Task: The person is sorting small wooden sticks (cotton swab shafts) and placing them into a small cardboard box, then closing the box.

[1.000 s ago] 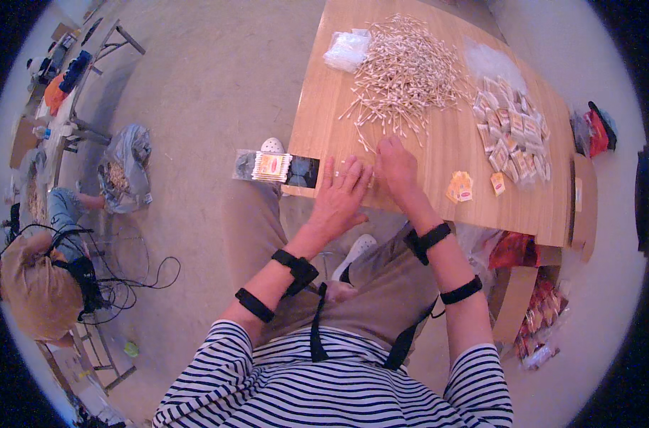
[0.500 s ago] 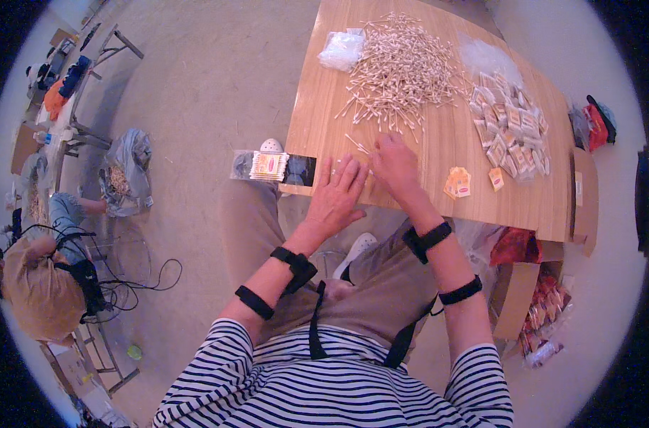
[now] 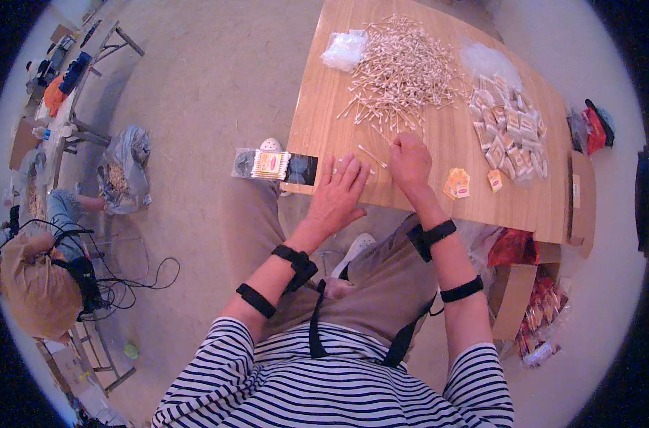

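My left hand (image 3: 337, 189) lies palm down at the near edge of the wooden table (image 3: 313, 121), fingers stretched out. Small white swab tips show around its fingertips; what lies under the palm is hidden. My right hand (image 3: 411, 162) is closed with curled fingers just to the right, and anything inside it is hidden. Between the hands lies a loose cotton swab (image 3: 372, 155), with another near the right knuckles. Beyond them spreads a large heap of cotton swabs (image 3: 403, 71). Left of my left hand, a card-fronted pack of swabs (image 3: 270, 165) sits beside a dark panel (image 3: 302, 170) at the table corner.
Orange-and-white cards (image 3: 457, 184) lie right of my right hand. Farther right are piled swab packs (image 3: 510, 132) and clear plastic bags (image 3: 492, 64). Another clear bag (image 3: 343, 50) lies by the heap. Cardboard boxes (image 3: 515, 299) stand below the table. Another person (image 3: 43, 285) sits at far left.
My right hand has shifted slightly right, away from the left hand, and its fingers look more curled. A loose swab now shows between the hands. My left hand stays in place.
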{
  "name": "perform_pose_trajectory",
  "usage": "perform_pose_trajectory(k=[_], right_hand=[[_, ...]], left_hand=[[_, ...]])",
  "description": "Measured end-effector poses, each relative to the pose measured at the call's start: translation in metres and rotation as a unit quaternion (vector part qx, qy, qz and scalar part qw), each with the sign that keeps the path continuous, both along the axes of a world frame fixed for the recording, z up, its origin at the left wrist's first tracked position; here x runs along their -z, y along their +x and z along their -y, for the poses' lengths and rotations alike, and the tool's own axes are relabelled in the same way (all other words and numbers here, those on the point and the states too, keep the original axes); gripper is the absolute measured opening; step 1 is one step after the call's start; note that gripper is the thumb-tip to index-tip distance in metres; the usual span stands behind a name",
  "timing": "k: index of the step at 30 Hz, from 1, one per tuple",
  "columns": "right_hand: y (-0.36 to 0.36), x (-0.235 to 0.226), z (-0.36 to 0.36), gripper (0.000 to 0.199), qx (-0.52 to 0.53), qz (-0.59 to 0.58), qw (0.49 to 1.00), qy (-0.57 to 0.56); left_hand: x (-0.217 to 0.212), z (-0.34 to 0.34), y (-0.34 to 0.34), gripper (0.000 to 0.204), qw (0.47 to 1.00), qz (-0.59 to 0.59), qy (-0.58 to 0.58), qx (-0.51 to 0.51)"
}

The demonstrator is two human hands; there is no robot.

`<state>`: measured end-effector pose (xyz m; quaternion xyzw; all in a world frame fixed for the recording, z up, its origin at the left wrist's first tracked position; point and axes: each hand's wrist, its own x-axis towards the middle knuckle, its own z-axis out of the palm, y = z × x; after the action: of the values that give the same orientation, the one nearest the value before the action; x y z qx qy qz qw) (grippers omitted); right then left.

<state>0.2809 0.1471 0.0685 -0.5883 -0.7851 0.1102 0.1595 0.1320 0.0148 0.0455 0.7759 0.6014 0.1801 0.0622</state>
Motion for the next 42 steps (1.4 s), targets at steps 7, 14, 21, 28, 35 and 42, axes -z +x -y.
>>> perform_pose_trajectory(k=[7, 14, 21, 28, 35, 42], right_hand=[[0.004, 0.015, 0.021, 0.013, -0.064, -0.053, 0.996, 0.043], [-0.006, 0.02, 0.025, 0.011, -0.08, -0.1, 0.991, 0.027], [-0.012, 0.021, 0.024, 0.004, -0.045, -0.085, 0.994, 0.053], [-0.013, 0.02, 0.026, 0.011, -0.064, -0.047, 0.997, 0.021], [-0.013, 0.024, 0.037, 0.011, -0.103, -0.097, 0.989, 0.04], [0.01, 0.011, 0.028, 0.015, -0.016, -0.103, 0.991, 0.085]], left_hand=[[-0.001, 0.0, 0.0, 0.102, 1.0, -0.003, 0.003, 0.0], [-0.002, 0.0, -0.001, 0.101, 1.0, -0.001, 0.002, 0.002], [-0.001, 0.001, -0.001, 0.101, 1.0, 0.003, 0.006, 0.002], [-0.003, 0.0, 0.0, 0.101, 1.0, 0.022, 0.006, -0.004], [-0.008, 0.0, -0.002, 0.103, 1.0, 0.012, 0.017, -0.003], [-0.011, -0.007, -0.01, 0.105, 1.0, 0.011, 0.006, 0.013]])
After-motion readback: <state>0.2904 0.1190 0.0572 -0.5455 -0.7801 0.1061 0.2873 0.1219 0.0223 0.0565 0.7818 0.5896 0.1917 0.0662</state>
